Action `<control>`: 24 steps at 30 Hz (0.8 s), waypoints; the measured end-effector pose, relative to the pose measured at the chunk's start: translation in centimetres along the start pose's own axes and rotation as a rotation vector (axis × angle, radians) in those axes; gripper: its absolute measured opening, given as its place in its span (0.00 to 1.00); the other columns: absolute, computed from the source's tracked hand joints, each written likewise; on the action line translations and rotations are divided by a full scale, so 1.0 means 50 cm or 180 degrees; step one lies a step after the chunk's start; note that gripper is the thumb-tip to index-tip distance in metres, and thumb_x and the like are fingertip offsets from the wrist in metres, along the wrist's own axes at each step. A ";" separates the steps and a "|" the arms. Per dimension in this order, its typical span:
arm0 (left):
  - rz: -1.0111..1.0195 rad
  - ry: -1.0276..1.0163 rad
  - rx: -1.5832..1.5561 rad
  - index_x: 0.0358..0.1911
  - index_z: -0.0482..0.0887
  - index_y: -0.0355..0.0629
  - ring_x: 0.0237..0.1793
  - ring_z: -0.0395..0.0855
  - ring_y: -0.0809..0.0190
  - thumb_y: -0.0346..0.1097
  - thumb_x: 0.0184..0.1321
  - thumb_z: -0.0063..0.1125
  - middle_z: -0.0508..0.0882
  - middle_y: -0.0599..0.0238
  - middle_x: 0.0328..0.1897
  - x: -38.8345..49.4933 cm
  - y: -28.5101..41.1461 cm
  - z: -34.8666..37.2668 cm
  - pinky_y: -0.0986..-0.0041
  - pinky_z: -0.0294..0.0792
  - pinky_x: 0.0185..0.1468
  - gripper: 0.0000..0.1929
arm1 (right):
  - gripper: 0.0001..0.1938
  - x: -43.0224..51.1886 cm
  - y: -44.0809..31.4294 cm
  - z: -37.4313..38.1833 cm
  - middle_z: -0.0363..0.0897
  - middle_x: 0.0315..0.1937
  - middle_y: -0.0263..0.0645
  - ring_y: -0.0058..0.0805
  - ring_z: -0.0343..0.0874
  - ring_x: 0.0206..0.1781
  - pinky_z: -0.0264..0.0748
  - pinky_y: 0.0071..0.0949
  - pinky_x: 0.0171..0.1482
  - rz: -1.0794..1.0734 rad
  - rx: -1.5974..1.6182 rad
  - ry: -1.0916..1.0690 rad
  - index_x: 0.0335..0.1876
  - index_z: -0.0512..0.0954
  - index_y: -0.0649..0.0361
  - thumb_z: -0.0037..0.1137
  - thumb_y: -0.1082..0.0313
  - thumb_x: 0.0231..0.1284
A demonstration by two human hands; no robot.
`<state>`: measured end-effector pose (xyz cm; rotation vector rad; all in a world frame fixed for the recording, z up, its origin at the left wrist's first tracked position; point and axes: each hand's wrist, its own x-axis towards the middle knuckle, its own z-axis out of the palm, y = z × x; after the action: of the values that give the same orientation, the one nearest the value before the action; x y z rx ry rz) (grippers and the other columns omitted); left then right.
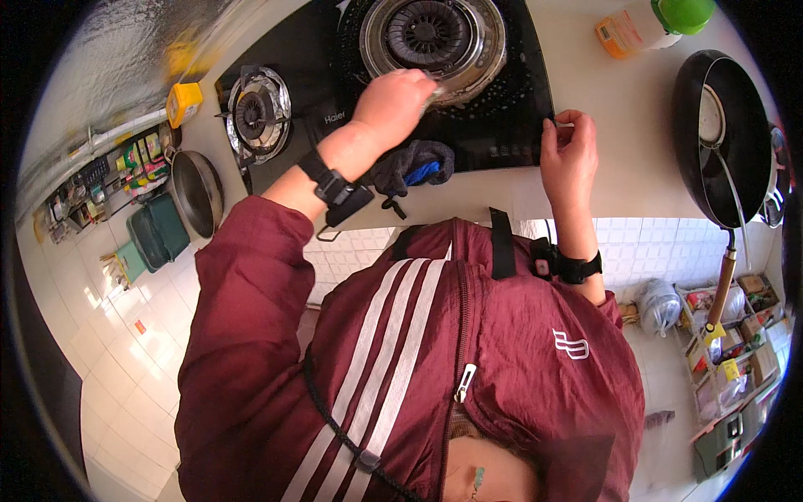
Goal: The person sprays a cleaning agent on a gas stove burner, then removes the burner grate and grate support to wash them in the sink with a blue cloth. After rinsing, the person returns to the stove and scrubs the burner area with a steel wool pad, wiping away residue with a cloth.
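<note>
My left hand point(396, 103) is closed around a small greyish scrubber point(433, 95), mostly hidden and blurred, at the near rim of the large burner's metal ring point(486, 78). Inside that ring sits the dark burner head point(428, 30). Wet spots and foam dot the black glass gas cooktop point(489, 135) around it. At the cooktop's right edge rests my right hand point(572, 154), fingers bent, thumb by the glass, nothing visible in it. A crumpled dark grey and blue cloth point(417, 168) lies on the front edge, below my left wrist.
The small left burner point(252, 113) has a foil surround. A yellow container point(184, 103) and a pan point(197, 193) are at left. On the right are a green-capped bottle point(640, 28) lying down and a black wok point(740, 169) holding a ladle point(731, 169). Shelves point(731, 351) stand below.
</note>
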<state>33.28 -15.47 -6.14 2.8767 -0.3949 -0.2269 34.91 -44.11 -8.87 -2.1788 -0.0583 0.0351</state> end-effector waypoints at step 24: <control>-0.0038 -0.0125 0.0415 0.42 0.84 0.45 0.46 0.86 0.50 0.31 0.62 0.54 0.85 0.60 0.40 -0.025 -0.030 -0.022 0.60 0.80 0.49 0.08 | 0.11 0.011 -0.015 0.005 0.78 0.39 0.44 0.36 0.81 0.30 0.78 0.37 0.36 -0.0027 0.0053 -0.0177 0.46 0.74 0.62 0.65 0.72 0.64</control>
<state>32.64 -13.49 -5.27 3.0071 -0.4144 -0.2695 35.43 -43.47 -8.39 -2.1608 -0.0985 0.0912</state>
